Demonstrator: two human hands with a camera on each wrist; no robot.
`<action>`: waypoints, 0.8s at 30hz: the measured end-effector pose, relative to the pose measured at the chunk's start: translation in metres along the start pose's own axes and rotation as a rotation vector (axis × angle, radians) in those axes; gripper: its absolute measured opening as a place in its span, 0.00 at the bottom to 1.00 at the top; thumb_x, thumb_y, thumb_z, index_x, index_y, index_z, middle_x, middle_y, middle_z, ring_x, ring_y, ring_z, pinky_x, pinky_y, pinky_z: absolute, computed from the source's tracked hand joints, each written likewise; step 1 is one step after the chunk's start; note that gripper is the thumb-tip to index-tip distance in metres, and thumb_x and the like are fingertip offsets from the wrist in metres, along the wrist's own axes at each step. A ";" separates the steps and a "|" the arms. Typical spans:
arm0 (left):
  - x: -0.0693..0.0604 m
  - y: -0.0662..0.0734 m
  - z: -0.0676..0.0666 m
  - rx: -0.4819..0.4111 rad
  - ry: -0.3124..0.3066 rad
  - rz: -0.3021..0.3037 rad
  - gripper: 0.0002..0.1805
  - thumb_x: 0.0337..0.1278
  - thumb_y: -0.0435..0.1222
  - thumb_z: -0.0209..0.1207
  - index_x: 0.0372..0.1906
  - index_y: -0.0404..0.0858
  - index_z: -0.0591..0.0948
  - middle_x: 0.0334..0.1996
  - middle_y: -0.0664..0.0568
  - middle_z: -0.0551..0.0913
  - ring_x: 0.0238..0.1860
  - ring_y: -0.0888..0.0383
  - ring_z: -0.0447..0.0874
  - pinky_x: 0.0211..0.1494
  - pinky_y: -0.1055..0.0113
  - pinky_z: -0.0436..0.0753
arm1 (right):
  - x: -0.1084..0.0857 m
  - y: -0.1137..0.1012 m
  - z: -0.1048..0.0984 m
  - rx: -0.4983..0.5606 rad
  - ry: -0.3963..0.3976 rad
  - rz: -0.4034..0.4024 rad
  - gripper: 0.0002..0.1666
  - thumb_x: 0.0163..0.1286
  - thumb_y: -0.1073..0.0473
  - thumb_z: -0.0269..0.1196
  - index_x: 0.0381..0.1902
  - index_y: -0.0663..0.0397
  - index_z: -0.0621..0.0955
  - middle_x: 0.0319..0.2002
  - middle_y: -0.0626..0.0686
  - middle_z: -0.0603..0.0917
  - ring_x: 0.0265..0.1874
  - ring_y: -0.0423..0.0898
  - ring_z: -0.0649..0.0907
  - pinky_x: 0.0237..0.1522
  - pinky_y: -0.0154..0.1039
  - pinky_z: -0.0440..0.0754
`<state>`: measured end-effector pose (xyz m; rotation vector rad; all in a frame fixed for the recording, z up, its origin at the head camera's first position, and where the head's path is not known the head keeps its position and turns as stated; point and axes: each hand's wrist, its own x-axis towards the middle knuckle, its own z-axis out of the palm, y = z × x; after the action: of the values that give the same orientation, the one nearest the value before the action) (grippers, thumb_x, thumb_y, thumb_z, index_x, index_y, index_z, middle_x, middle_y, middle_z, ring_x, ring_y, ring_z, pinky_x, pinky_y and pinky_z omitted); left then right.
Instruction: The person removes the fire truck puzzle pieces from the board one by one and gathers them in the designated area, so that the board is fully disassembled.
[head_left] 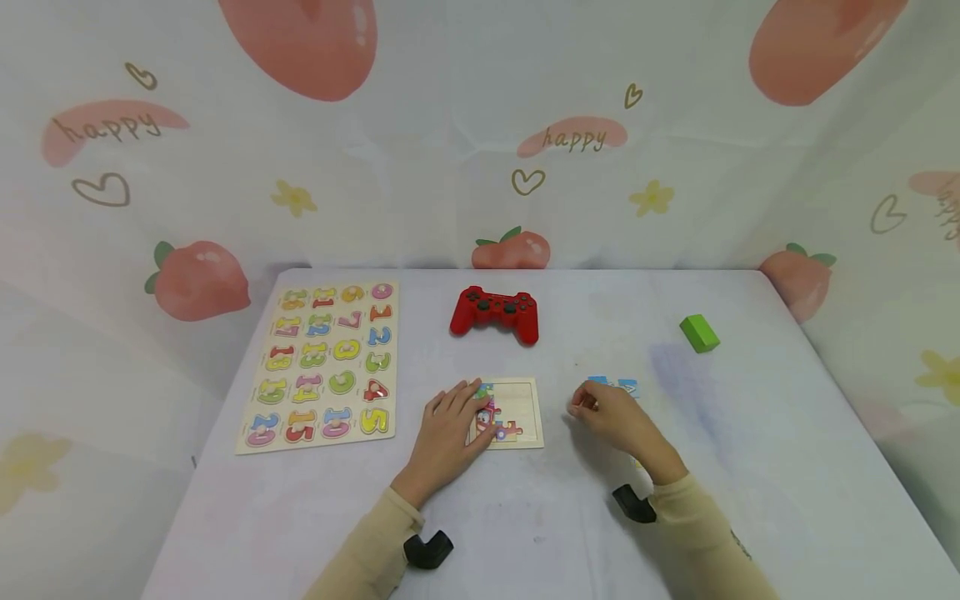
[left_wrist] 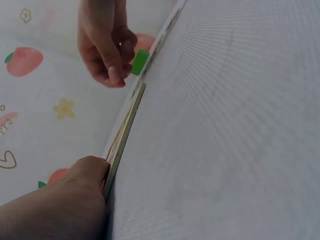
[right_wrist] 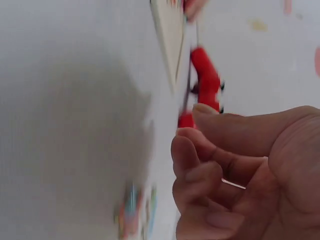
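Observation:
A small framed jigsaw board (head_left: 528,414) lies on the table, its pieces filling the left part and bare wood showing at right. My left hand (head_left: 447,433) rests on its left side, fingers spread and thumb across the lower pieces. Right of the board, my right hand (head_left: 618,421) hangs above the table with loosely curled fingers. Nothing shows between thumb and forefinger (right_wrist: 185,152) in the right wrist view. Loose blue-edged pieces (head_left: 627,385) lie beyond and partly under that hand, which hides some of them.
A number puzzle board (head_left: 390,367) lies at left. The red game controller (head_left: 495,312) is behind the small board, and a green block (head_left: 700,333) stands at back right. A patterned cloth (head_left: 420,125) hangs behind the table.

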<state>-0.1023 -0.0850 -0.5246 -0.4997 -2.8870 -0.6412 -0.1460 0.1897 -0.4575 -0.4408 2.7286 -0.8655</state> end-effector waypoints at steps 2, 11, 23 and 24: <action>0.000 0.001 -0.001 -0.018 -0.002 -0.004 0.26 0.66 0.55 0.50 0.62 0.46 0.75 0.70 0.54 0.65 0.72 0.53 0.58 0.70 0.48 0.59 | 0.002 -0.011 0.009 0.006 -0.026 -0.001 0.03 0.64 0.62 0.64 0.34 0.54 0.79 0.27 0.46 0.79 0.27 0.41 0.74 0.29 0.35 0.73; 0.000 0.001 -0.002 -0.028 0.021 0.003 0.19 0.71 0.45 0.47 0.62 0.46 0.75 0.70 0.55 0.65 0.71 0.53 0.60 0.70 0.48 0.59 | 0.009 -0.041 0.045 0.039 -0.101 -0.120 0.10 0.60 0.64 0.67 0.39 0.56 0.78 0.26 0.44 0.76 0.26 0.39 0.73 0.30 0.33 0.73; 0.002 0.001 -0.001 -0.010 0.045 0.003 0.19 0.70 0.45 0.48 0.60 0.46 0.76 0.69 0.54 0.68 0.70 0.54 0.61 0.69 0.48 0.61 | 0.009 -0.058 0.055 -0.015 -0.021 -0.157 0.11 0.57 0.66 0.70 0.36 0.54 0.79 0.29 0.47 0.76 0.29 0.40 0.74 0.32 0.34 0.76; 0.002 0.001 -0.001 -0.008 0.045 0.003 0.19 0.70 0.45 0.48 0.60 0.47 0.76 0.69 0.54 0.68 0.70 0.54 0.61 0.69 0.48 0.61 | 0.009 -0.059 0.055 -0.016 -0.020 -0.148 0.10 0.57 0.65 0.70 0.35 0.54 0.79 0.29 0.47 0.76 0.29 0.39 0.74 0.32 0.34 0.76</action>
<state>-0.1034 -0.0842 -0.5233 -0.4839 -2.8424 -0.6554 -0.1244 0.1123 -0.4679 -0.6584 2.7136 -0.8709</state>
